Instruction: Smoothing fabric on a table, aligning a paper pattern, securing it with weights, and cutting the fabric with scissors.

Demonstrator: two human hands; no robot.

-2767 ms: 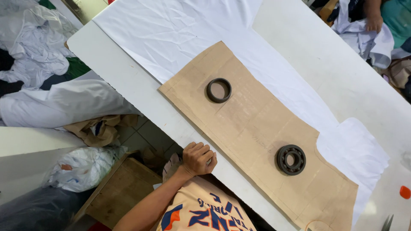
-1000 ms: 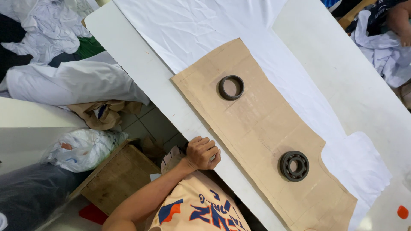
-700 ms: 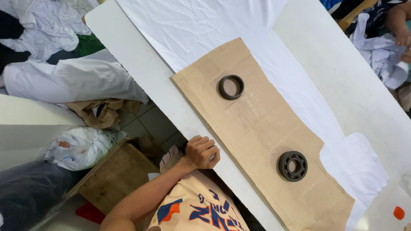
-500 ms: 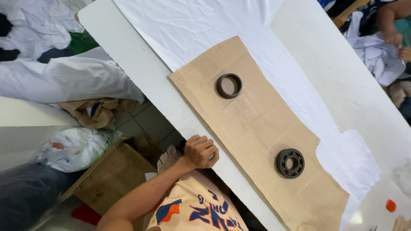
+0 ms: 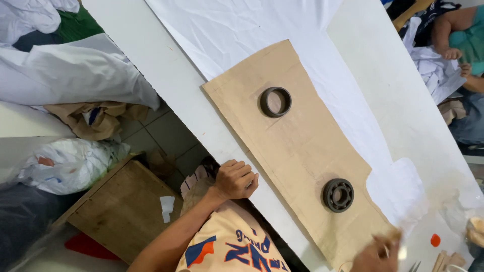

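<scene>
1. The left hand [image 5: 236, 179] is held curled at the tabletop [image 5: 171, 85] edge, gripping nothing visible.
2. The right hand [image 5: 375, 254] is blurred; its grip cannot be told.
3. Nearest it, the bearing [image 5: 338, 195] is laid on the stiff cardboard pattern [image 5: 302, 146]; it is judged heavy, rigid, best gripped by its outer ring.

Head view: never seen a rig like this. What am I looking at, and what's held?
There is no machine here: a person wears one camera on the head, and it looks down at their own two hands. The left hand is curled into a fist at the edge of the white table, with nothing visible in it. The right hand is blurred at the lower end of a brown paper sheet, so its grip cannot be made out. The sheet lies on white cloth. On it rest a plain dark ring and a bearing. Another person's arm shows at the upper right.
</scene>
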